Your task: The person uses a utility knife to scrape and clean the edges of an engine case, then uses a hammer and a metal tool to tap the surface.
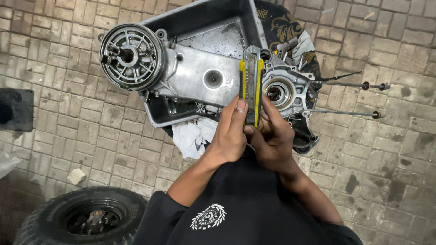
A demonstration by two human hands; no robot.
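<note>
Yellow-and-grey utility knife [251, 84] gripped upright between both hands, left hand [229, 131] closed on its lower left side with the thumb laid up along the handle, right hand [271, 136] wrapped around its lower right side. Held just above the grey engine casing [195, 75], which sits in a dark tray [200, 18] on the brick floor [54, 127], white rag [193, 136] at the tray's near edge. Lower end of the knife hidden inside the hands; blade tip hard to make out against the metal.

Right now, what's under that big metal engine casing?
The engine casing rests over a dark metal tray. A white rag pokes out below. The tray's floor beneath the casing is covered.
</note>
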